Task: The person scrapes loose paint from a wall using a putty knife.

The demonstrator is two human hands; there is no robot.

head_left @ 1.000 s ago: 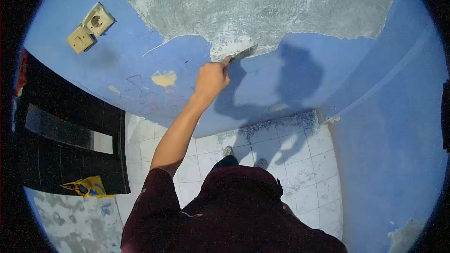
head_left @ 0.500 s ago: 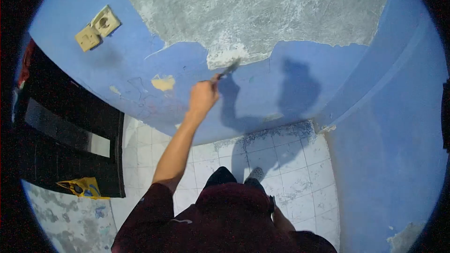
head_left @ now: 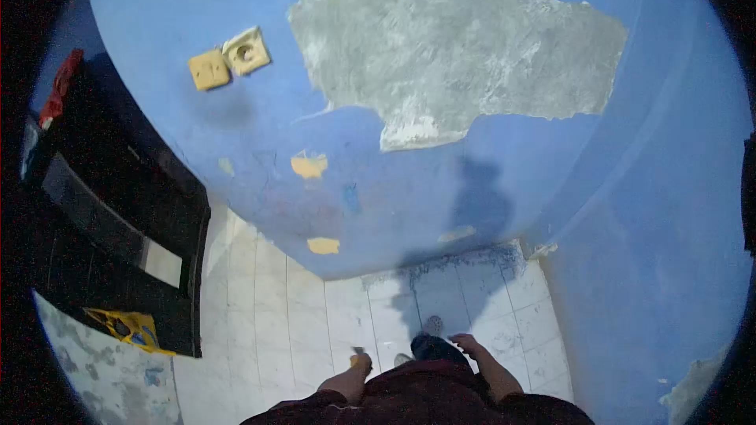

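My left hand [head_left: 361,364] is low in front of my body, closed around a small putty knife [head_left: 357,350] whose blade points up over the floor tiles. Opposite it, at the right side of my waist, is my right hand [head_left: 466,344]. Its fingers are curled, and a small dark thing shows at their tips, too small to name. Both hands are away from the blue wall [head_left: 409,197]. On that wall is a large bare grey patch [head_left: 472,47] with a ragged edge, whitish along its lower left tongue.
Two yellowed electrical sockets [head_left: 228,59] are on the wall left of the patch. A dark cabinet [head_left: 118,228] stands at the left, with a yellow plastic bag [head_left: 126,327] by it. White tiles [head_left: 268,307] cover the floor, with grey debris [head_left: 465,258] along the wall.
My left hand, with the putty knife, has come down from the patch's lower edge to my waist. My right hand has moved forward into fuller view. My view has drawn back from the wall.
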